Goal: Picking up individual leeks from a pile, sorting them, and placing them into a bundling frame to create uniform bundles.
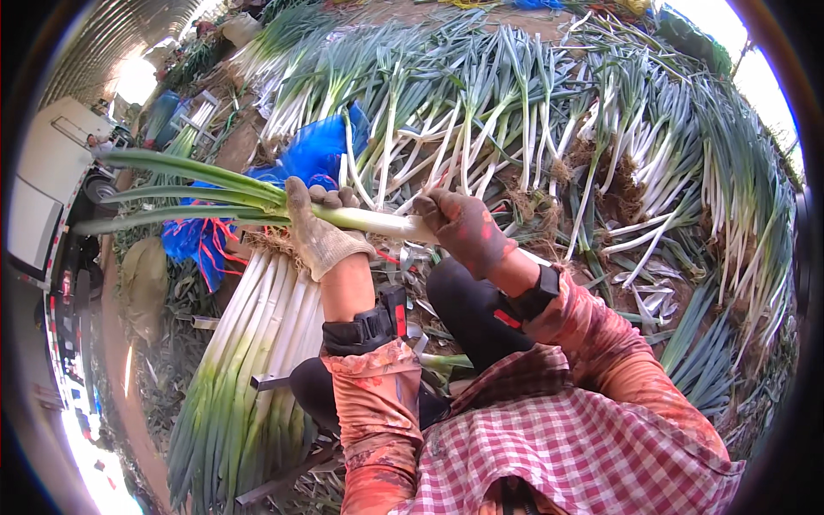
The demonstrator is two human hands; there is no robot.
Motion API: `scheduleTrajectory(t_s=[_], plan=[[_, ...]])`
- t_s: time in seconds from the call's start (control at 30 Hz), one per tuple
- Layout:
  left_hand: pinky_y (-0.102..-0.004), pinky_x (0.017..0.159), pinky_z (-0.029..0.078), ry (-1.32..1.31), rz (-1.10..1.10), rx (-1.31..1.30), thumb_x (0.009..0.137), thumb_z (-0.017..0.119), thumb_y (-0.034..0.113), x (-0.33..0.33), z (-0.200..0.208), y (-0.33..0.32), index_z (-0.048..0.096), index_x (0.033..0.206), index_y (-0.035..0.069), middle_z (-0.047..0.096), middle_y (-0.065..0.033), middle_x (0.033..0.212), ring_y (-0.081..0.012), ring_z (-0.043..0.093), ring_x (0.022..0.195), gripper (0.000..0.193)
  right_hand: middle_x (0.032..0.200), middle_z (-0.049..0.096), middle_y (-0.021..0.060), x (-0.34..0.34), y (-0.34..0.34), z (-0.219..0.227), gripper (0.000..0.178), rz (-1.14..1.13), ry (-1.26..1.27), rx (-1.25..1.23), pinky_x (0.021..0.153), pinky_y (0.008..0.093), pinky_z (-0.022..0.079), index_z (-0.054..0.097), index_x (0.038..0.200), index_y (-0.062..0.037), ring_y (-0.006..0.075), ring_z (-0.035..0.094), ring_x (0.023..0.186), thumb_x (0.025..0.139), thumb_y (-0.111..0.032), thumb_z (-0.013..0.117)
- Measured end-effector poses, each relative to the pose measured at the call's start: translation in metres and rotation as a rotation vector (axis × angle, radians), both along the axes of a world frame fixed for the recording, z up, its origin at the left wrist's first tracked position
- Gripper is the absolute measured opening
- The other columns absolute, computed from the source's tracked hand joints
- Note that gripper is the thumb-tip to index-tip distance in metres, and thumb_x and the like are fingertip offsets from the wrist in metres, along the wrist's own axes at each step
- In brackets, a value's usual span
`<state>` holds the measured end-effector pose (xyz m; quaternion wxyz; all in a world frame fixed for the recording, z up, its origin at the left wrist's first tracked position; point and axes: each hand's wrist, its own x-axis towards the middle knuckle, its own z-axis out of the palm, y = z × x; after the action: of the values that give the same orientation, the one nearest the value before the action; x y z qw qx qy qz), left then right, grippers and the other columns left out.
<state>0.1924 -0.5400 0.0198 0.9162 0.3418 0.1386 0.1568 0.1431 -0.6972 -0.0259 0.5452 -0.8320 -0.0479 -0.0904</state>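
Note:
A thick leek [386,224] lies nearly level across both my hands, its green leaves fanning out to the left. My left hand [319,227], in a dirty pale work glove, is closed around the stalk just below the leaves. Gloved in darker, soiled fabric, my right hand [463,230] grips the white root end, and its fingers hide the tip. Below my left hand rests a bundle of leeks [257,343], white ends up and leaves toward the lower left, on a metal frame [270,382].
Many loose leeks [515,112] cover the ground ahead and to the right, some with soil on their roots [631,193]. Blue plastic sheeting [319,150] and red ties [215,245] lie at the left. A white truck [53,184] stands far left. Peeled scraps [657,300] litter the ground.

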Motion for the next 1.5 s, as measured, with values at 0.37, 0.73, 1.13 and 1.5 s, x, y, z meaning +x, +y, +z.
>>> scheduleTrajectory(t_s=[0.37,0.73,1.13,1.5], plan=[[-0.0297,0.062,0.044,-0.043,0.007,0.021,0.087,0.067,0.034,0.004,0.007,0.005,0.048,0.079,0.014,0.049,0.0032,0.062,-0.0128,0.046,0.054,0.029,0.082,0.064,0.0034,-0.009,0.002,-0.002,0.017,0.228,-0.123,0.220,0.070,0.0253,0.049,0.061,0.097,0.0015,0.0073,0.057,0.077,0.093,-0.015,0.059],[-0.0278,0.053,0.036,-0.179,0.068,0.058,0.084,0.063,0.026,-0.001,0.013,0.029,0.044,0.069,0.015,0.042,0.0028,0.059,-0.0116,0.038,0.051,0.027,0.057,0.042,-0.0077,0.030,-0.064,-0.046,0.021,-0.355,0.392,1.145,0.041,0.0219,0.024,0.057,0.084,-0.0134,0.0041,0.032,0.045,0.095,-0.032,0.054],[-0.0240,0.050,0.034,-0.291,-0.011,-0.081,0.086,0.064,0.034,0.007,0.012,0.074,0.045,0.068,0.013,0.038,0.0034,0.058,-0.0098,0.037,0.050,0.034,0.114,0.061,0.0223,-0.027,-0.152,-0.056,0.048,-0.198,-0.144,-0.524,0.093,0.0381,0.046,0.055,0.123,-0.0012,0.0342,0.057,0.110,0.088,-0.034,0.061],[-0.0421,0.077,0.055,0.018,0.047,-0.019,0.089,0.062,0.034,0.004,-0.012,0.079,0.051,0.081,0.010,0.057,-0.0052,0.072,-0.0221,0.057,0.066,0.028,0.068,0.060,0.0155,-0.028,-0.042,-0.015,0.018,0.200,-0.365,-0.304,0.053,0.0411,0.048,0.061,0.091,-0.0043,0.0339,0.062,0.062,0.089,-0.022,0.060]])
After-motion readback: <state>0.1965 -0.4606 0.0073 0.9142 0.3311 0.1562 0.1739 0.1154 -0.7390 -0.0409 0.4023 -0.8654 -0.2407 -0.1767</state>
